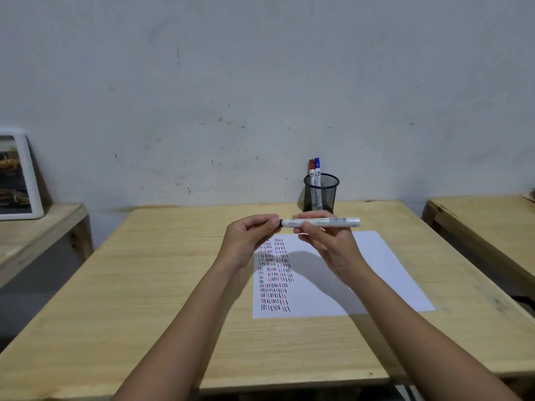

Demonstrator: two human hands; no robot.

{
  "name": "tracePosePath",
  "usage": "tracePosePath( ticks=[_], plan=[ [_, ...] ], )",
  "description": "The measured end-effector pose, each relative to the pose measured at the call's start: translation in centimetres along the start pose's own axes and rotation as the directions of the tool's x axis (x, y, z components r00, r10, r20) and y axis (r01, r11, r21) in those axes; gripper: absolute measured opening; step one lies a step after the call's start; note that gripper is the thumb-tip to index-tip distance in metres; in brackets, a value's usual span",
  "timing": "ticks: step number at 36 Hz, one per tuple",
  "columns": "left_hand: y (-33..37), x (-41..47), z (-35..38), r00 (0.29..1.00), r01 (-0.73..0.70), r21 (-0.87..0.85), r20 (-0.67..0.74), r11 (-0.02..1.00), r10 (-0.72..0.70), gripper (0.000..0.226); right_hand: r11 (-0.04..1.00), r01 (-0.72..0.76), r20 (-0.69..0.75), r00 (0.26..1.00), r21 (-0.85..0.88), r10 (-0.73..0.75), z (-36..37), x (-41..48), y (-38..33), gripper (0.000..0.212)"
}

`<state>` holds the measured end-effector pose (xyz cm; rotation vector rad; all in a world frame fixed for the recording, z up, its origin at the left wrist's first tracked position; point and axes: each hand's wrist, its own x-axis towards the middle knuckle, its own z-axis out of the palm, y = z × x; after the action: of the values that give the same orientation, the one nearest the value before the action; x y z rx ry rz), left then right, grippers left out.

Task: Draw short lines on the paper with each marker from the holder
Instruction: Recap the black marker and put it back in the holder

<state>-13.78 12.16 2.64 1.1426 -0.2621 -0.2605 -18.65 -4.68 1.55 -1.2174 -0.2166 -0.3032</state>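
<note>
A white-barrelled marker (pixel 333 222) lies level in the air above the paper, held by both hands. My right hand (pixel 324 241) grips its barrel from below. My left hand (pixel 249 235) pinches the black cap end at the marker's left tip. The white paper (pixel 385 273) lies on the wooden table (pixel 144 285); its left part carries several rows of short black, red and blue lines. Behind the hands stands a black mesh holder (pixel 320 193) with a red-capped marker (pixel 311 169) and a blue-capped marker (pixel 317 167) upright in it.
A second wooden table (pixel 486 221) stands to the right across a narrow gap. To the left, a lower wooden surface (pixel 37 230) bears a white-framed picture (pixel 17 178) leaning on the wall. The grey wall rises right behind the holder.
</note>
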Motion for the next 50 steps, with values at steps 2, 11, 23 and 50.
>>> tracePosePath(
  ticks=[2, 11, 23, 50],
  plan=[
    [0.3, 0.5, -0.5, 0.999, -0.037, -0.014, -0.019, 0.999, 0.037, 0.024, 1.000, 0.006, -0.070, 0.998, 0.013, -0.005, -0.5, 0.1, -1.1, 0.013],
    [3.8, 3.8, 3.3, 0.982, -0.190, 0.086, 0.035, 0.978, 0.188, 0.017, 0.723, 0.096, -0.004, 0.991, -0.685, -0.135, -3.2, 1.2, -5.5, 0.017],
    [3.6, 10.9, 8.3, 0.930, -0.366, 0.363, 0.164, 0.857, 0.328, 0.016, 0.631, 0.057, -0.027, 0.992, -0.774, -0.123, -4.7, 7.7, -3.6, 0.020],
    [-8.6, 20.4, 5.4, 0.975, -0.194, 0.667, 0.213, 0.719, 0.065, 0.079, 0.513, -0.104, -0.271, 0.926, -0.852, -0.263, -11.3, 18.8, -0.4, 0.013]
  ],
)
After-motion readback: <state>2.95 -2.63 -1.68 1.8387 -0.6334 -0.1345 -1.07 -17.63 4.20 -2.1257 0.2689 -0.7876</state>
